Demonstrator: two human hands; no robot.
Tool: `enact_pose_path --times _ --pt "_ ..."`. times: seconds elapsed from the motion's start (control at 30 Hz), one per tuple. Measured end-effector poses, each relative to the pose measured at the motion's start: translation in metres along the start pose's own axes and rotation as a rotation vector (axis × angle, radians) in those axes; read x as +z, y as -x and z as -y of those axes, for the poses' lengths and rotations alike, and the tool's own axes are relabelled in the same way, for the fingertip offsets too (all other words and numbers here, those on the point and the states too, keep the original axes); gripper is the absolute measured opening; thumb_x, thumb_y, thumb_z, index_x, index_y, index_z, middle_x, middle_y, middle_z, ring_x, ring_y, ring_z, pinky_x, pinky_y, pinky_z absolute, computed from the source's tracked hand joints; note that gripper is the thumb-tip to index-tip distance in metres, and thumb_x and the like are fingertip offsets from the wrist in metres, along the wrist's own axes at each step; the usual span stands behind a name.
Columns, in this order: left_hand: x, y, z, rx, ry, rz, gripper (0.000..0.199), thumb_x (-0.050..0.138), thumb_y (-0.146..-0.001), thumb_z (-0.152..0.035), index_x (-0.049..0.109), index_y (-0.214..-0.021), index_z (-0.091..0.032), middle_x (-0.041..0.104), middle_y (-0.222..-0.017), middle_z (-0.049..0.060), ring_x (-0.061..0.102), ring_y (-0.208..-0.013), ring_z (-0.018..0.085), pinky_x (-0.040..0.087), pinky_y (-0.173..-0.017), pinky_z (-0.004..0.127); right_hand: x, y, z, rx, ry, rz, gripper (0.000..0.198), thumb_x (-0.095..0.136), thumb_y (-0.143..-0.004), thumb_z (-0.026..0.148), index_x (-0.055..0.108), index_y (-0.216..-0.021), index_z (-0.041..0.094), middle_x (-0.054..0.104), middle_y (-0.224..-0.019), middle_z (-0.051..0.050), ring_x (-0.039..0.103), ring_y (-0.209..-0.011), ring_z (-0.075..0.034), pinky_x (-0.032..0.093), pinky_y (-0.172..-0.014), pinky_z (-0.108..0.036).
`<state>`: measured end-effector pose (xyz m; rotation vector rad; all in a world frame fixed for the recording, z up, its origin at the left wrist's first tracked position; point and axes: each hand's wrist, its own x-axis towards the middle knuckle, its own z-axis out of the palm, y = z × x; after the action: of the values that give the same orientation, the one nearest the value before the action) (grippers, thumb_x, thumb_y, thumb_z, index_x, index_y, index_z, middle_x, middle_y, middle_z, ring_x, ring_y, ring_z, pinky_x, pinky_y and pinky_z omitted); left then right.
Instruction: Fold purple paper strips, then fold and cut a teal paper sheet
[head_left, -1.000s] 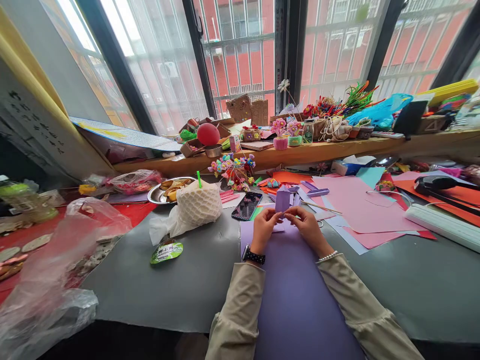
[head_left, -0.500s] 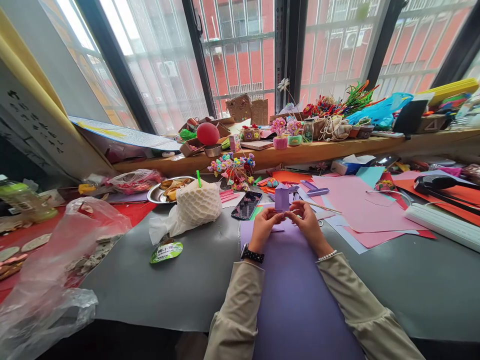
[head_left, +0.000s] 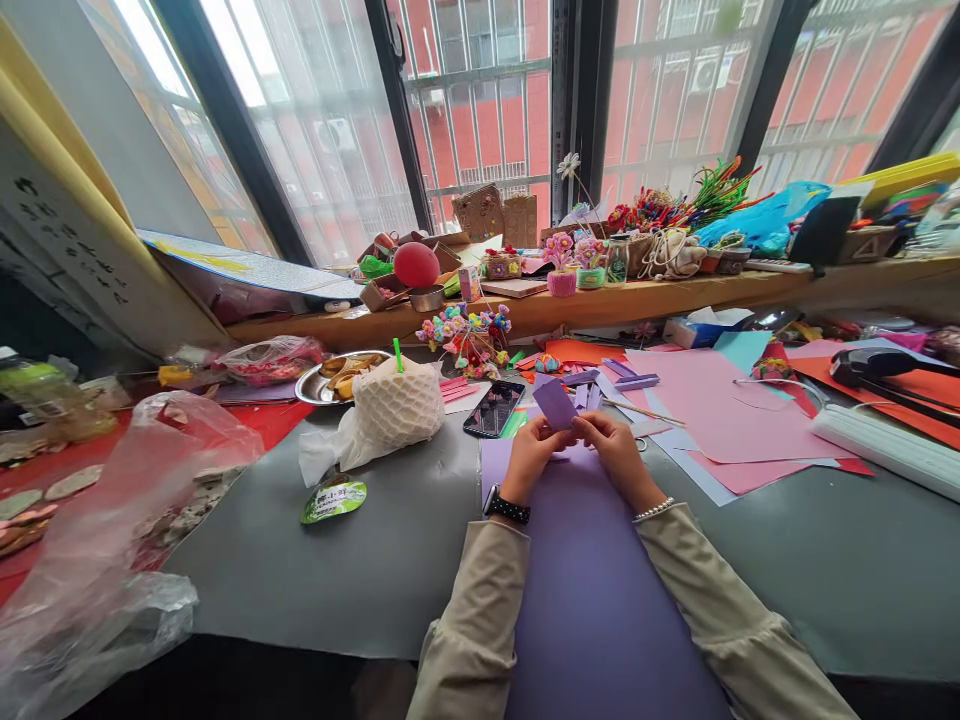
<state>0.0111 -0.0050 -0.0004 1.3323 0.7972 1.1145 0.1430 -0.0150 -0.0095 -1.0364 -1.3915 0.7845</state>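
1. Paper piece (head_left: 555, 403), purple, tilted, held up at far end of purple sheet (head_left: 600, 590).
2. Left hand (head_left: 532, 460) and right hand (head_left: 613, 455): fingertips both pinching its lower end.
3. Uneven pull could crease or tear it.
4. Smartphone (head_left: 493, 409) near left hand; wide swing might bump it.

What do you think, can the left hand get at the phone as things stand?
Probably yes: the phone lies just beyond and to the left of the left hand, uncovered, with nothing apparent between them. That hand pinches the purple piece, though, so it would likely need to let go first.
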Motion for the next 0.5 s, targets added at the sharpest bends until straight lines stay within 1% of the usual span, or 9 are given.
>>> enact_pose_path --times 0.23,0.4,0.5 --pt "0.0000 0.0006 -0.0011 -0.011 -0.063 -0.008 0.026 0.065 -0.058 -0.035 0.063 -0.072 -0.013 0.063 -0.067 0.005 0.058 -0.062 0.014 0.042 -0.056 0.022 -0.0010 0.0001 0.0005 -0.004 0.025 0.004 0.031 0.051 -0.069 0.046 0.059 -0.069 0.016 0.056 -0.064 -0.002 0.048 -0.055 -0.012 0.040 -0.050 -0.024" --pt "-0.0007 0.0005 -0.0015 -0.036 -0.041 0.019 0.029 0.065 -0.058 -0.035 0.063 -0.078 -0.014 0.064 -0.073 0.006 0.059 -0.064 0.014 0.043 -0.057 0.022 -0.0021 -0.0005 -0.0027 -0.003 0.027 -0.009 0.026 0.053 -0.069 0.042 0.058 -0.069 0.016 0.055 -0.064 -0.002 0.046 -0.054 -0.011 0.040 -0.049 -0.023" --pt "0.0001 0.0003 -0.0021 -0.074 -0.051 -0.013 0.028 0.062 -0.061 -0.037 0.063 -0.074 -0.012 0.064 -0.071 0.008 0.059 -0.064 0.014 0.043 -0.056 0.022 -0.0021 -0.0009 -0.0031 -0.026 0.041 0.005 0.026 0.052 -0.070 0.041 0.059 -0.070 0.016 0.055 -0.067 -0.002 0.046 -0.054 -0.011 0.040 -0.050 -0.023"
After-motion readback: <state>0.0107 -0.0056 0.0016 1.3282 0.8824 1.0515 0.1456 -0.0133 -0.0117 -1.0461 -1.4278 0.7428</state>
